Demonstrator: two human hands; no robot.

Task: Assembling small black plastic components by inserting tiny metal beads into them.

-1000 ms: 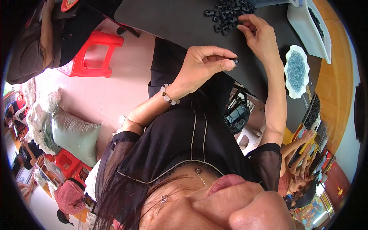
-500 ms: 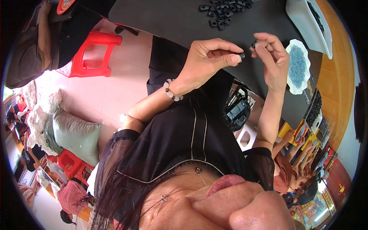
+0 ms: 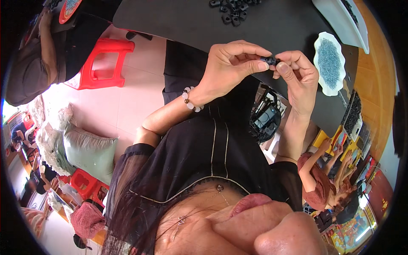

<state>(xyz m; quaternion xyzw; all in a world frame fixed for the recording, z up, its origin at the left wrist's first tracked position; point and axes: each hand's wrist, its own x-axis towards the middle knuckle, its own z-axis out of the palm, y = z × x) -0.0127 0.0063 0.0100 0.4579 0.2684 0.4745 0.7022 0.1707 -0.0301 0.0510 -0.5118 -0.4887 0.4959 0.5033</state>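
Note:
Over the dark table (image 3: 170,25), my left hand (image 3: 227,66) pinches a small black plastic cord lock (image 3: 268,60) between thumb and fingertips. My right hand (image 3: 301,78) meets it from the right, closed on a small black piece (image 3: 278,61) at the cord lock's end. Fingertips hide most of that piece. Farther back lies a loose pile of black cord lock parts (image 3: 233,12). To the right of my right hand is a scalloped white dish (image 3: 318,63) holding many tiny blue-grey bits, too small to make out.
A white tray (image 3: 340,23) with black parts stands at the far right. Below the table edge sits a black container (image 3: 264,121) of assorted items. A red stool (image 3: 108,63) and another person's arm (image 3: 47,51) are at the left. More people work at the lower right.
My right hand has moved left and slightly down, bringing its small black piece against the cord lock in my left hand. The view has shifted, so the table things appear higher.

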